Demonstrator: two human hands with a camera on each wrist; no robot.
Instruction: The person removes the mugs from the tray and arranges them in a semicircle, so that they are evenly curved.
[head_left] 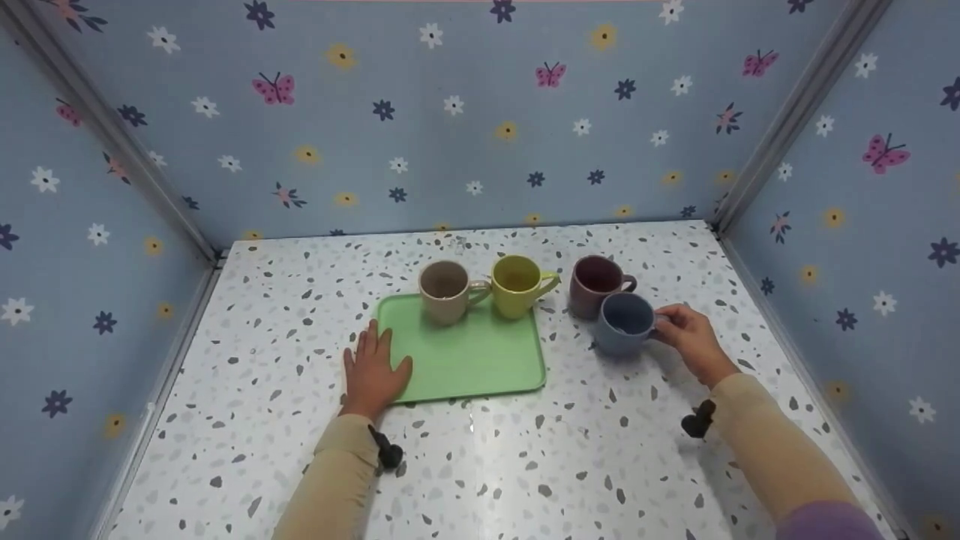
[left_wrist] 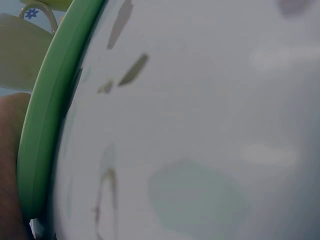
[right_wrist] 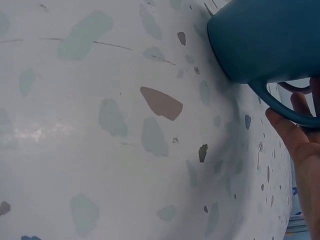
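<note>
A blue mug stands on the right of the tabletop, its handle pinched between the thumb and fingers of my right hand. Just behind it is a dark maroon mug, partly covered by the blue one in the head view. My left hand rests on the left edge of a green tray, fingers straight and spread. On the tray's back part stand a beige mug and, at the back right corner, a yellow mug. Both have their handles toward the right.
The speckled white tabletop runs back to a blue wall printed with flowers and butterflies. Similar panels close off the left and right sides, with grey metal strips at the corners.
</note>
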